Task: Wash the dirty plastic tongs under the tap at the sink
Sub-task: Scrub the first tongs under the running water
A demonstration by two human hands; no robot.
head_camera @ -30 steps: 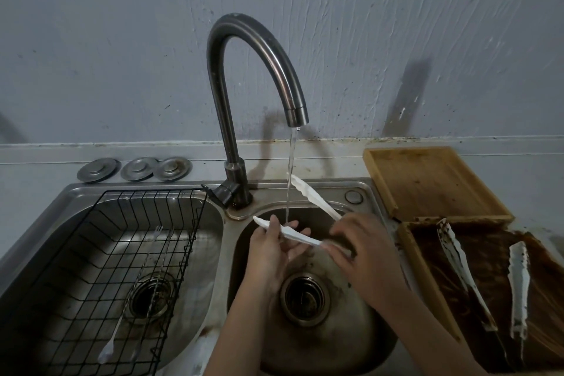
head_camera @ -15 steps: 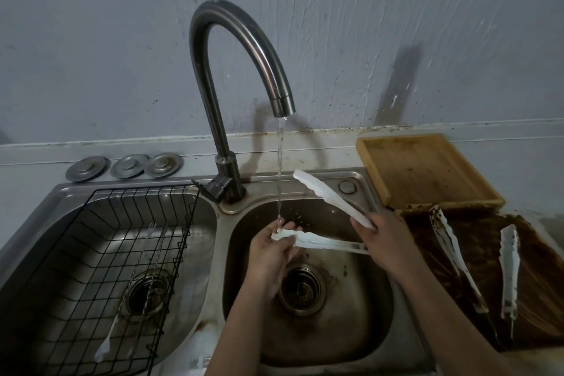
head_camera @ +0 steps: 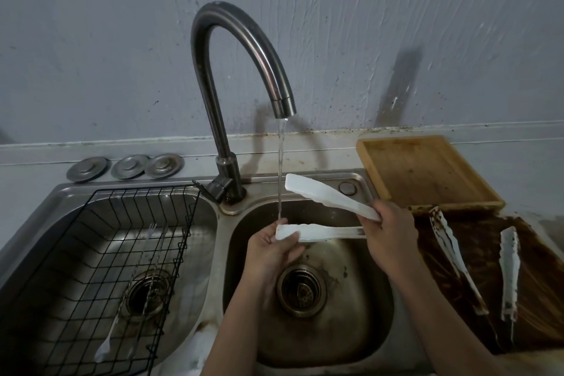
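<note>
White plastic tongs (head_camera: pixel 331 202) are held open over the right sink bowl (head_camera: pixel 360 308). My right hand (head_camera: pixel 389 232) grips their hinge end. My left hand (head_camera: pixel 270 249) pinches the tip of the lower arm, right where the thin stream of water from the curved steel tap (head_camera: pixel 244 49) lands. The upper arm sticks out to the left, behind the stream. Another pair of tongs (head_camera: pixel 451 253), smeared brown, lies in a dirty wooden tray (head_camera: pixel 543 308) to the right of the sink.
A black wire rack (head_camera: pixel 100 268) sits in the left bowl with thin utensils in it. A clean wooden tray (head_camera: pixel 424 171) stands on the counter behind the dirty one. Three metal sink plugs (head_camera: pixel 131 165) lie by the wall at the left.
The tongs have spread wider and swung so the hinge points right. My left hand has slid along the lower arm to its tip under the water. The camera view has shifted.
</note>
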